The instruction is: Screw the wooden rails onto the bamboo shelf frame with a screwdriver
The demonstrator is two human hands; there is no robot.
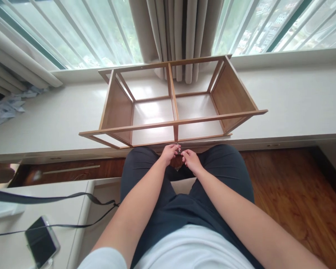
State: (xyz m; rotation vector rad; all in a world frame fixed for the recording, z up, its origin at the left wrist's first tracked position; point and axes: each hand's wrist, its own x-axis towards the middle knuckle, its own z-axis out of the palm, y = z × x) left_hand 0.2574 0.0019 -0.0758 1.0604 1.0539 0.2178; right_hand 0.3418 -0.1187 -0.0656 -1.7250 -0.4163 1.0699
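My left hand (170,152) is closed in a pinch on a small shiny metal piece (179,147), too small to tell whether it is a screw or a hex key. Just to its right, my right hand (191,160) has its fingertips pressed together; whether they hold anything does not show. Both hands are between my knees, at the near edge of a wooden frame (176,122). This open frame lies on the white window ledge, with a panel at each end and a divider across the middle.
The white ledge (291,101) runs below the barred windows and grey curtains (182,37). At left, a phone (42,241) lies on a white table (72,209), with dark straps crossing over it. Crumpled pale scraps (7,108) sit at the ledge's far left.
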